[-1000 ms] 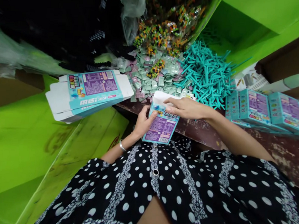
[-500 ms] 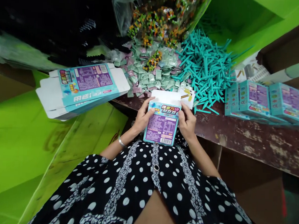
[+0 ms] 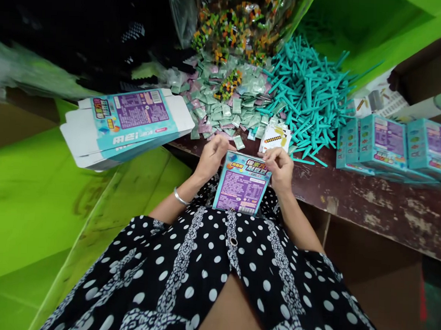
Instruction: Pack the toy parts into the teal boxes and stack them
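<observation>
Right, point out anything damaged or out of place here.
The brown tabletop looks damaged: its finish is worn to pale patches in front of the teal boxes. A few teal sticks lie strayed before their pile.

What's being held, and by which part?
A teal-and-purple box, by its top edge: left hand at the left corner, right hand at the right.

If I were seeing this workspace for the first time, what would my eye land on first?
Probably the big heap of turquoise sticks, right of centre towards the back of the table. Just left of it, a spread of small pale green and pink packets lies in front of a clear bag of orange, green and black pieces. Nearest the viewer, a purple and turquoise box stands out against the black polka-dot top.
</observation>
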`<state>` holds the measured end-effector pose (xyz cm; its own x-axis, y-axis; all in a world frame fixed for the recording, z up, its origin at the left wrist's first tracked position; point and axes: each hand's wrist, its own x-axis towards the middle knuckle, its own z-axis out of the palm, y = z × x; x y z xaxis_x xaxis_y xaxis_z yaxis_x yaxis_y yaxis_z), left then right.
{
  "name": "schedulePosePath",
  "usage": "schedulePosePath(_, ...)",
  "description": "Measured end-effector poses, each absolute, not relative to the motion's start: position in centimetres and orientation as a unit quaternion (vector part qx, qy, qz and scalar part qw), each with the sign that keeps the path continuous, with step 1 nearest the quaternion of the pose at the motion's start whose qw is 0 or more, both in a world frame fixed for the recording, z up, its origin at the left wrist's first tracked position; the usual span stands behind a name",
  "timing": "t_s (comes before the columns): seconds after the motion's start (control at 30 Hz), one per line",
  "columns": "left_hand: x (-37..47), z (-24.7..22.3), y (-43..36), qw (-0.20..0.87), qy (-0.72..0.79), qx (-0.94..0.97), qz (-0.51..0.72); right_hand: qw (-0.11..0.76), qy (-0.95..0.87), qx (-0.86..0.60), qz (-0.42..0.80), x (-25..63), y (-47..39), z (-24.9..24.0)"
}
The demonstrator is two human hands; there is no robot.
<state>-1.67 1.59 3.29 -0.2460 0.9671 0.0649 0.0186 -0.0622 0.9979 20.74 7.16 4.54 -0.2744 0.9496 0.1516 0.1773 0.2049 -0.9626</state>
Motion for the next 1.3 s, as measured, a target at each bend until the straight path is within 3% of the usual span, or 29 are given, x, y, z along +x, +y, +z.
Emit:
schedulePosePath(0.17,-3.3,6.2,2.4,0.481,0.487,0.548,0.481,0.257,-0.693,-0.381,0.556,22.6,9.0,8.1)
schedulePosePath(0.3,-3.5,7.2,2.8,0.464,0.482,0.587,0.455,0.136,-0.753,-0.339,0.548,23.5,9.7,10.5)
schedulePosePath(0.53,-2.6,7.2,3.1,0.415,0.515,0.57,0.488,0.151,-0.76,-0.336,0.536,23.1,9.9,11.4)
schedulePosePath(0.7,-3.1,7.6,2.4,0.441,0.483,0.585,0.479,0.147,-0.786,-0.331,0.501,23.8,8.6,10.6)
schedulePosePath(0.93,-4.0,7.1,0.4,0.521,0.422,0.61,0.421,0.077,-0.854,-0.335,0.391,25.2,6.8,9.2)
schedulePosePath(1.13,-3.6,6.7,0.9,0.497,0.397,0.639,0.433,0.086,-0.894,-0.275,0.343,24.3,9.1,11.1)
schedulePosePath(1.3,-2.6,5.0,0.3,0.494,0.459,0.558,0.484,-0.004,-0.911,-0.299,0.285,22.7,9.6,13.1)
